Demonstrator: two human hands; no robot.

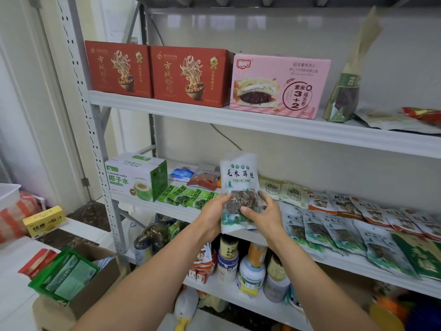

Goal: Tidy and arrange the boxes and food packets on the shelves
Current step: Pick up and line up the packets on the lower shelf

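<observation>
The left grip (213, 215) and the right grip (263, 215) both curl round the lower part of one packet (239, 180), held upright in the air just before the middle shelf (148, 207).

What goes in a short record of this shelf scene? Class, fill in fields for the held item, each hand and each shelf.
held item: white and green packet, upright in front of the middle shelf
left hand: grips the packet's left edge
right hand: grips its right edge, thumb on the front
top shelf: left red box, right red box, pink box, tall green bag
middle shelf: green and white box, flat packets in rows
lower shelf: jars and bottles
</observation>
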